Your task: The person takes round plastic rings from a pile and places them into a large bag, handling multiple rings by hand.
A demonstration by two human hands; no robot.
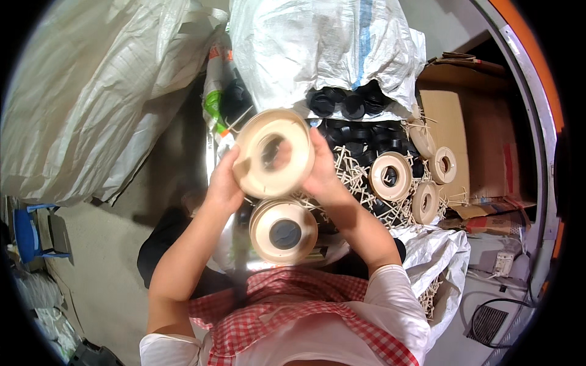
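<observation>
Raised in front of me is a round cream plastic ring (253, 168) with a wide rim and an open centre. My left hand (226, 184) grips its left edge, and my right hand (320, 168) has hold of the right edge, some of its fingers hidden behind the ring. Through the hole part of the right hand's fingers shows, slightly blurred. Just below, near my lap, sits a stack of similar cream rings (261, 239). A black disc (285, 234) fills the centre of the top one.
Further cream rings (378, 190) lie on the right among thin cream sprue pieces (349, 172). Black round caps (353, 106) spill from a white woven sack (293, 49) at the back. Right stands an open cardboard box (448, 122); another large sack (104, 91) is at left.
</observation>
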